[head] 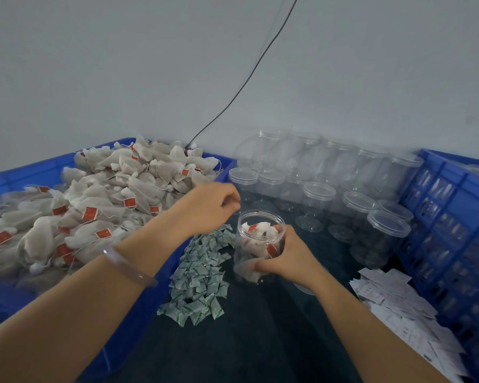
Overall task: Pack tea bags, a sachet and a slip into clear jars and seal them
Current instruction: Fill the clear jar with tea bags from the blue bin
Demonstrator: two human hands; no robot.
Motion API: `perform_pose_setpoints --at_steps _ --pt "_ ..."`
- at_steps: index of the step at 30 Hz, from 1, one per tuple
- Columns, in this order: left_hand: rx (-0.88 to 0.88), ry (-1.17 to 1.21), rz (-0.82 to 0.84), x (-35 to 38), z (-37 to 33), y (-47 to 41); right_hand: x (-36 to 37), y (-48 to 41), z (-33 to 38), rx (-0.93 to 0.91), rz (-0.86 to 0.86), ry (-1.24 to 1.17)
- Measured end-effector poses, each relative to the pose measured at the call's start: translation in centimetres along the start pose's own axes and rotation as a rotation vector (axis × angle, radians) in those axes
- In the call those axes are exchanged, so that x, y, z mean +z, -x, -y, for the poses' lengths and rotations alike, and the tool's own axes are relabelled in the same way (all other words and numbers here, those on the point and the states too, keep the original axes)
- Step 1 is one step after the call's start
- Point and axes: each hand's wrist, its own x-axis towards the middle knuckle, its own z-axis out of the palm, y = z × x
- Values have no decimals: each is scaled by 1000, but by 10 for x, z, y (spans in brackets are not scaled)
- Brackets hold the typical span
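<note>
Right hand [284, 259]: grips a clear jar [256, 240] from its near right side. The thumb lies across the lower front wall and the fingers [278, 229] wrap round the far side near the rim, spread as wide as the jar's girth. The jar stands open-mouthed and lidless. Inside it, between thumb and fingers, lie several white tea bags with red tags.

Left hand [206, 207]: held in the air, with its fingers curled inward and the fingertips [232, 200] drawn close together. Whether they pinch anything cannot be told. The jar's mouth lies just below and to the right of these fingertips, apart from them. A pale translucent bangle [130, 268] circles the left wrist.

Supplies: left of the left fingertips and beneath the forearm, a heap of tea bags [94, 200] fills a blue crate [17, 175]. Below the left hand, just left of the right thumb, a strewn pile of green-printed sachets [201, 275] lies on the table. Near the right forearm, on its right, is a pile of white paper slips [398, 305]. Beyond the right fingers stand and lie many empty jars [318, 193], some upright, some on their sides. A second blue crate [454, 230] borders them on the right.

Setting: a dark tabletop [260, 341] against a plain grey wall [371, 64], down which a thin dark cable [246, 78] runs.
</note>
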Motion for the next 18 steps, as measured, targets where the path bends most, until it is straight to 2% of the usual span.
perform_pose_setpoints --at_steps 3,4,6,13,18 --pt "-106 -321 383 24 -20 2 -11 12 -11 24 11 92" --pt "-120 -394 475 34 -25 5 -13 17 -14 31 16 115" --pt "-159 -462 553 55 -25 10 -18 25 -18 51 15 113" --pt "-404 -449 448 95 -3 37 -18 39 -33 57 -26 87" --pt "-526 -259 378 87 4 40 -18 37 -36 54 -13 102"
